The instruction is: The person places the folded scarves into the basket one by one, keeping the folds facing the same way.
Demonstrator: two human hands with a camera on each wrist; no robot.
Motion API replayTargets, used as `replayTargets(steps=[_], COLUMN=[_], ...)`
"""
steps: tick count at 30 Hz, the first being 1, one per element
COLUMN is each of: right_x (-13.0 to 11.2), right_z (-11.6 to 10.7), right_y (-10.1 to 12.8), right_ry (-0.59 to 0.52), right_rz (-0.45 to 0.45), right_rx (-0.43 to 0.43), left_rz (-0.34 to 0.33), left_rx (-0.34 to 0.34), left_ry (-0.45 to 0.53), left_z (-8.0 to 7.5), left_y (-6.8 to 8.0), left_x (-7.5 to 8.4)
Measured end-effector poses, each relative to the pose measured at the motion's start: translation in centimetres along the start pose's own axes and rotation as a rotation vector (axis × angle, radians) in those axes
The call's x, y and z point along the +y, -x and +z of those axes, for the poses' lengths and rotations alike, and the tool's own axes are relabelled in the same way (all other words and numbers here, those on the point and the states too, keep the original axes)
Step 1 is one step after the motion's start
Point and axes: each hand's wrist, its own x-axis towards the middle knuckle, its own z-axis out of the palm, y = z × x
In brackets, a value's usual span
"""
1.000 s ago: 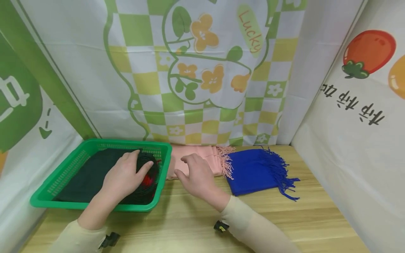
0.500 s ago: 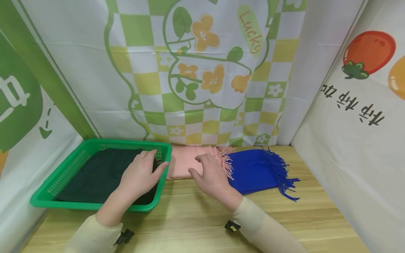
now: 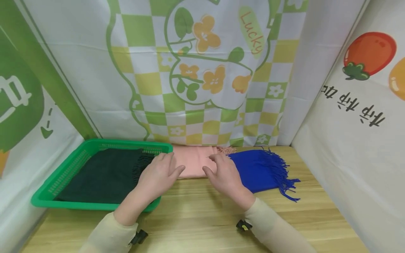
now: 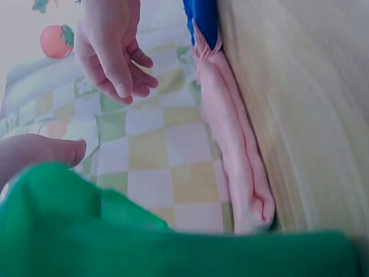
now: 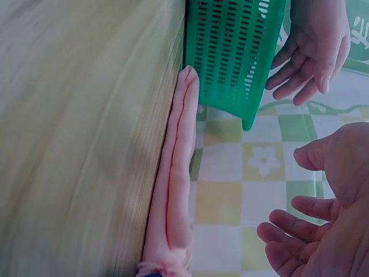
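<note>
At the back of the wooden surface [image 3: 202, 214], against the foot of the checked backdrop [image 3: 148, 84], lies a folded pink cloth [image 3: 191, 161], flat and stacked in soft layers, with a fringe at its right end. Above it the two hands hang in the air, apart from the cloth and from each other, their thumbs turned inward. The left hand [image 3: 158, 177] is over the right rim of the basket, near the cloth's left end; its fingers are relaxed and slightly bent, the thumb parted from them, free of any object. The right hand [image 3: 226, 175] is over the cloth's right end, its fingers likewise loosely extended and free. Just beyond that end is a folded blue cloth [image 3: 257, 168], its long fringe spilling to the right over the surface. On the other side stands the green basket [image 3: 76, 205], beside the pink cloth's left end; whether they touch, I cannot tell. A dark fringed cloth [image 3: 101, 175] lies flat inside it. Farther out, pale sleeves [image 3: 109, 230] cover both forearms, a small black device [image 3: 139, 237] at each wrist. A strawberry print [image 3: 369, 54] shows on the right wall.
</note>
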Motion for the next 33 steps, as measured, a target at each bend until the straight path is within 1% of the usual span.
replayTargets(steps=[5, 12, 17, 21, 28, 30, 33], right_x=[1.2, 2.8, 3.9, 4.7, 6.2, 6.8, 7.6], right_z=[-0.5, -1.3, -1.9, -2.3, -3.1, -3.4, -3.8], right_y=[0.2, 0.6, 0.9, 1.1, 1.5, 1.6, 1.9], right_ry=[0.004, 0.024, 0.047, 0.039, 0.041, 0.047, 0.052], right_rz=[0.039, 0.018, 0.042, 0.093, 0.155, 0.169, 0.189], right_rx=[0.008, 0.054, 0.065, 0.048, 0.008, 0.002, -0.008], left_rz=[0.016, 0.041, 0.068, 0.082, 0.123, 0.12, 0.092], left_rx=[0.002, 0.005, -0.007, -0.011, -0.003, -0.015, -0.033], left_ry=[-0.005, -0.027, -0.032, -0.017, -0.021, -0.007, 0.011], left_z=[0.9, 1.9, 2.5, 3.1, 4.0, 4.3, 4.8], left_y=[-0.3, -0.7, -1.1, -1.6, -2.0, -2.1, -2.3], left_x=[1.0, 2.2, 3.4, 4.2, 5.2, 5.5, 6.1])
